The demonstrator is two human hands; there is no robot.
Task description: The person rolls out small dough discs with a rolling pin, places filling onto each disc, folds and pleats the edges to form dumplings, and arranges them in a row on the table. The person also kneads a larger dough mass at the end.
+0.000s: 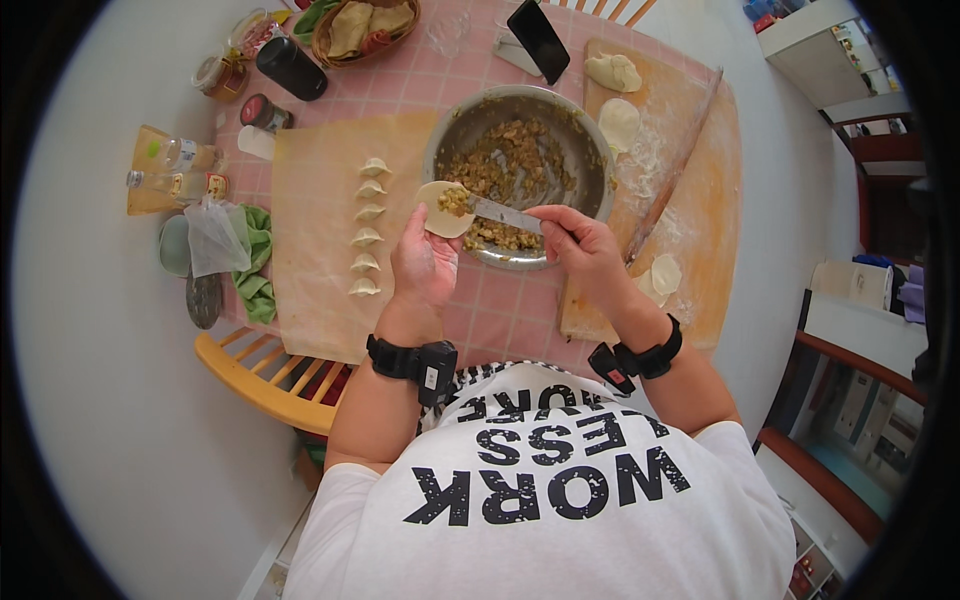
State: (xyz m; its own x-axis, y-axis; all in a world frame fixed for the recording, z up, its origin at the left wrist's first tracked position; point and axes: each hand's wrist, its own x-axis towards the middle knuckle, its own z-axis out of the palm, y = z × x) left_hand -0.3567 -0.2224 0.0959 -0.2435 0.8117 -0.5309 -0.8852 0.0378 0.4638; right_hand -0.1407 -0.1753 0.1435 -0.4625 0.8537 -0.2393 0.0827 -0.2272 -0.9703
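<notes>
My left hand [425,262] holds a round dumpling wrapper [437,221] on its fingers, beside the near left rim of a steel bowl [432,150]. A dab of chopped filling [453,201] lies on the wrapper. My right hand [583,248] grips a flat metal spatula [505,215], whose tip touches the dab. More filling [515,155] covers part of the bowl's bottom. Left of my left hand, several folded dumplings [367,238] stand in a column on a tan sheet [315,270]. The ends of the right fingers are partly hidden.
At right, a floured wooden board [712,220] bears a rolling pin [672,170], dough [613,72] and flat wrappers [619,125]. A phone [539,42] leans behind the bowl. Jars [219,77], a black cylinder [291,69], a basket [365,62] and a green cloth [255,265] line the left side.
</notes>
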